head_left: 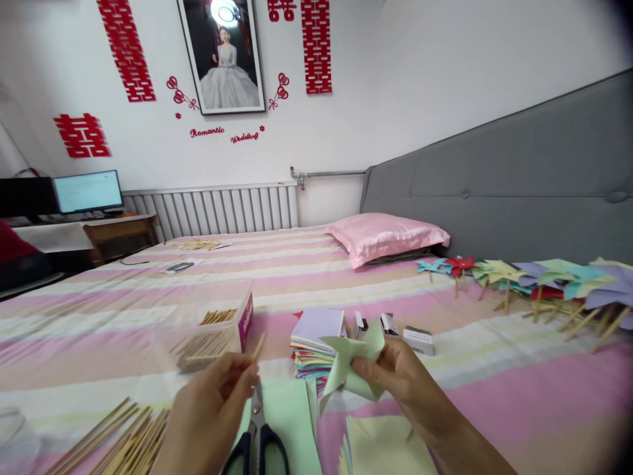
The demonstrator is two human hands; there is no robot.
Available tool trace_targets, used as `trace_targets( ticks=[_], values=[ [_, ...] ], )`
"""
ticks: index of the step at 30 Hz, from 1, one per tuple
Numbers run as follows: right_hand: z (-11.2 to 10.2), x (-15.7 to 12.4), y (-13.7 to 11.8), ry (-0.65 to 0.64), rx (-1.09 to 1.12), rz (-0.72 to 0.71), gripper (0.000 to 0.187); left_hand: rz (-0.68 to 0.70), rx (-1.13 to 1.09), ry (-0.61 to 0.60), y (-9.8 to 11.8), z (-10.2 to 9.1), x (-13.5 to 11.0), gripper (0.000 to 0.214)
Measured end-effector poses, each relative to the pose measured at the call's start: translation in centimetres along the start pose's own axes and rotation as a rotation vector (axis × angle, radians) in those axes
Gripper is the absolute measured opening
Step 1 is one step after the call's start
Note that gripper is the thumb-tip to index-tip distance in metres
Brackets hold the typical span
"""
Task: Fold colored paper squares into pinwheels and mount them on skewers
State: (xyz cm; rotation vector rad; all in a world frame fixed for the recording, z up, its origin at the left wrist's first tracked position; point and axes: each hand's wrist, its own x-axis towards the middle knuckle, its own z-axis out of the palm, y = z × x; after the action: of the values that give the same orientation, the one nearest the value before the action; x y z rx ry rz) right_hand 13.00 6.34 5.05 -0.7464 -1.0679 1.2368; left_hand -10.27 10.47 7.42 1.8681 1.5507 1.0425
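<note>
- Toward seven o'clock, the left hand (212, 409) is slightly blurred; its fingers hide the lower end of the wooden stick (260, 346).
- Toward five, the green paper pinwheel (364, 389) hides some of the right hand's (398, 373) fingertips.
- Between six and seven, the scissors' (256, 422) tips vanish behind the left hand; the bottom edge cuts their handles.
- Near eight, the loose sticks (143, 439) run off below.
- At three, overlapping finished pinwheels (539, 277) defy counting.
- At nine, the monitor's (89, 191) text is illegible.
</note>
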Motion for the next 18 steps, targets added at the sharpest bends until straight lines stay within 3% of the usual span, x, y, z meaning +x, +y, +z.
trace_targets(
  ticks=[6, 12, 18],
  values=[
    [-0.1, -0.7, -0.7, -0.178, -0.111, -0.051, 0.018, 0.091, -0.322, -0.251, 3.6, 3.9, -1.5, 0.020],
    [-0.7, -0.9, -0.5, -0.282, -0.290, -0.225, 0.014, 0.116, -0.431, -0.341, 4.4, 4.2, -2.0, 0.018],
    [-0.7, -0.9, -1.1, -0.204, -0.480, -0.389, 0.006, 0.120, -0.380, -0.393, 4.6, 4.1, -1.9, 0.027]
  ],
)
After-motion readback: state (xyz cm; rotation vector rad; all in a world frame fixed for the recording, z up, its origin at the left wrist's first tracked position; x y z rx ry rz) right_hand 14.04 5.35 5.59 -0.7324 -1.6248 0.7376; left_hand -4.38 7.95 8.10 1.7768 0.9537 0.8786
